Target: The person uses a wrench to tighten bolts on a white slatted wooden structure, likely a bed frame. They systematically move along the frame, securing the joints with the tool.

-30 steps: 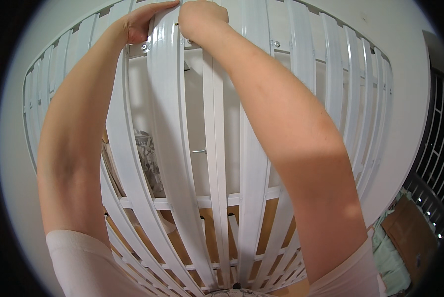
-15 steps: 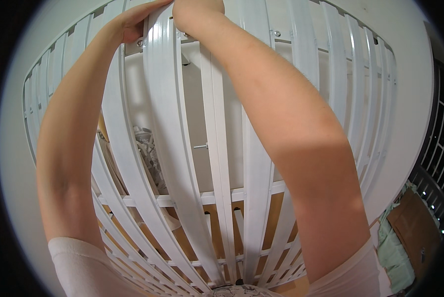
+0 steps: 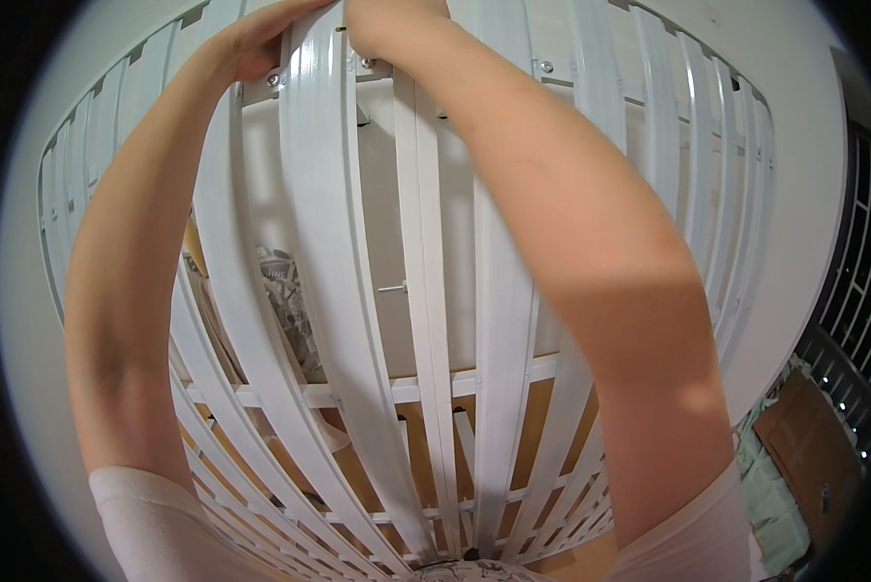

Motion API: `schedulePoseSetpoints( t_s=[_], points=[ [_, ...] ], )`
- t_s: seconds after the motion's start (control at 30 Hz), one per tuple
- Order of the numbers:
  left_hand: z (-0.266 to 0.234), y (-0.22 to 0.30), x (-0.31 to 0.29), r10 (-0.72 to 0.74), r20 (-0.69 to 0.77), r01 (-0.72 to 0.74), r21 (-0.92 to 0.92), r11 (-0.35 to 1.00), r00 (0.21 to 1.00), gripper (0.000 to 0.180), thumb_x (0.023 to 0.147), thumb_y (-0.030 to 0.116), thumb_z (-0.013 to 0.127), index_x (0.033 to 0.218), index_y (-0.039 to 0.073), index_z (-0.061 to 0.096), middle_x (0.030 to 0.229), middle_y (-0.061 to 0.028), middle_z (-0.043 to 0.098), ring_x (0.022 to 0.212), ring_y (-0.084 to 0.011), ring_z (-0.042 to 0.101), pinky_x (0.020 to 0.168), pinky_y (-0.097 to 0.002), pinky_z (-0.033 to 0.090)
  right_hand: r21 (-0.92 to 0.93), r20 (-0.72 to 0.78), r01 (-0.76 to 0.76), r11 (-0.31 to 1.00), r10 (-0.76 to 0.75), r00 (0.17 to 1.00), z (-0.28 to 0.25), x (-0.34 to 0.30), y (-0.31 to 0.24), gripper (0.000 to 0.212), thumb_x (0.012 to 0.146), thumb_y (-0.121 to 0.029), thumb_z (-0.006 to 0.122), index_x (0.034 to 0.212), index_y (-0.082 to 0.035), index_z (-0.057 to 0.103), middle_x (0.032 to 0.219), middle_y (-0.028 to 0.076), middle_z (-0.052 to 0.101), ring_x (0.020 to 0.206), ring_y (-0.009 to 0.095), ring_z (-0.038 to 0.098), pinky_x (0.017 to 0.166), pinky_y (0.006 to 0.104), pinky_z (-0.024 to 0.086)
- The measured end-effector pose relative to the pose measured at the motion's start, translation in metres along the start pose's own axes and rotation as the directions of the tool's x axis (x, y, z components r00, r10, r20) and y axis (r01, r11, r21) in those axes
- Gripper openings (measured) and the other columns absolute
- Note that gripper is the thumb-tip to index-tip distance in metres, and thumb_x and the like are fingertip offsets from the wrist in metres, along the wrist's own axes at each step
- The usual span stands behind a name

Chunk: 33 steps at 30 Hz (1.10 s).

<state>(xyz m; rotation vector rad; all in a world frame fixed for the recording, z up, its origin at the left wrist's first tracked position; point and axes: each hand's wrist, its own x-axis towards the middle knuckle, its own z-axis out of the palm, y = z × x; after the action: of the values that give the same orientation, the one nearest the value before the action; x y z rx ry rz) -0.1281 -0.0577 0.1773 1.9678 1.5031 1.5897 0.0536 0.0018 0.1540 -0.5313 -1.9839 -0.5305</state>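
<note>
Both of my arms reach up over a white metal bed frame with curved slats point(image 3: 324, 194). At the top edge my left hand point(image 3: 265, 39) lies beside a wide slat, its thumb side low and its fingers running over the slat out of view. Close to its right, my right hand point(image 3: 396, 24) is bent at the wrist over the same slat's top, its fingers cut off by the picture's edge. Under the hands a crossbar shows a bolt point(image 3: 273, 80) on the left and another bolt head point(image 3: 367, 64) below my right wrist.
A long threaded bolt point(image 3: 393, 288) sticks out of the white middle beam point(image 3: 419, 213). Grey patterned cloth point(image 3: 285, 291) shows between slats at left. A lower crossbar point(image 3: 416, 389) runs across. At right lie a brown board point(image 3: 809, 436) and pale green fabric point(image 3: 777, 504) by a dark grille.
The view has shifted slightly. My right wrist sits a little further right, and my forearms have spread slightly apart. Both hands stay at the top of the slat.
</note>
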Motion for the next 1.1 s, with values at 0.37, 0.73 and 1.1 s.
schedulePoseSetpoints(
  t_s=[0.37, 0.73, 1.1],
  points=[
    [0.008, 0.000, -0.005, 0.031, -0.056, -0.029, 0.032, 0.999, 0.998, 0.059, 0.092, 0.050, 0.074, 0.126, 0.002, 0.069, 0.110, -0.0103, 0.075, 0.089, -0.0160, 0.074, 0.077, -0.0288, 0.061, 0.214, 0.281, 0.011, 0.977, -0.072, 0.957, -0.059, -0.052, 0.035, 0.025, 0.089, -0.020, 0.065, 0.108, -0.010, 0.078, 0.094, 0.004, 0.075, 0.085, 0.019, 0.070, 0.077, 0.0313, 0.054],
    [0.006, -0.003, -0.005, -0.009, -0.055, 0.014, 0.093, 0.996, 0.998, 0.067, 0.087, 0.060, 0.075, 0.117, 0.000, 0.071, 0.101, -0.0120, 0.076, 0.083, -0.0187, 0.076, 0.073, -0.0280, 0.062, 0.462, -0.092, 0.414, 0.784, -0.422, 0.902, -0.016, -0.055, 0.065, 0.019, 0.094, -0.008, 0.064, 0.109, -0.004, 0.076, 0.087, 0.010, 0.076, 0.076, 0.023, 0.069, 0.074, 0.0349, 0.054],
    [-0.002, 0.004, 0.002, -0.097, 0.126, 0.117, -0.165, 0.979, 0.987, 0.046, 0.097, 0.041, 0.071, 0.122, 0.003, 0.068, 0.118, -0.0117, 0.074, 0.103, -0.0205, 0.072, 0.090, -0.0337, 0.060, 0.262, -0.183, 0.572, 0.777, -0.542, 0.820, -0.007, -0.043, 0.052, 0.013, 0.089, -0.008, 0.069, 0.099, -0.006, 0.077, 0.088, 0.011, 0.076, 0.079, 0.030, 0.070, 0.073, 0.0386, 0.056]
  ],
)
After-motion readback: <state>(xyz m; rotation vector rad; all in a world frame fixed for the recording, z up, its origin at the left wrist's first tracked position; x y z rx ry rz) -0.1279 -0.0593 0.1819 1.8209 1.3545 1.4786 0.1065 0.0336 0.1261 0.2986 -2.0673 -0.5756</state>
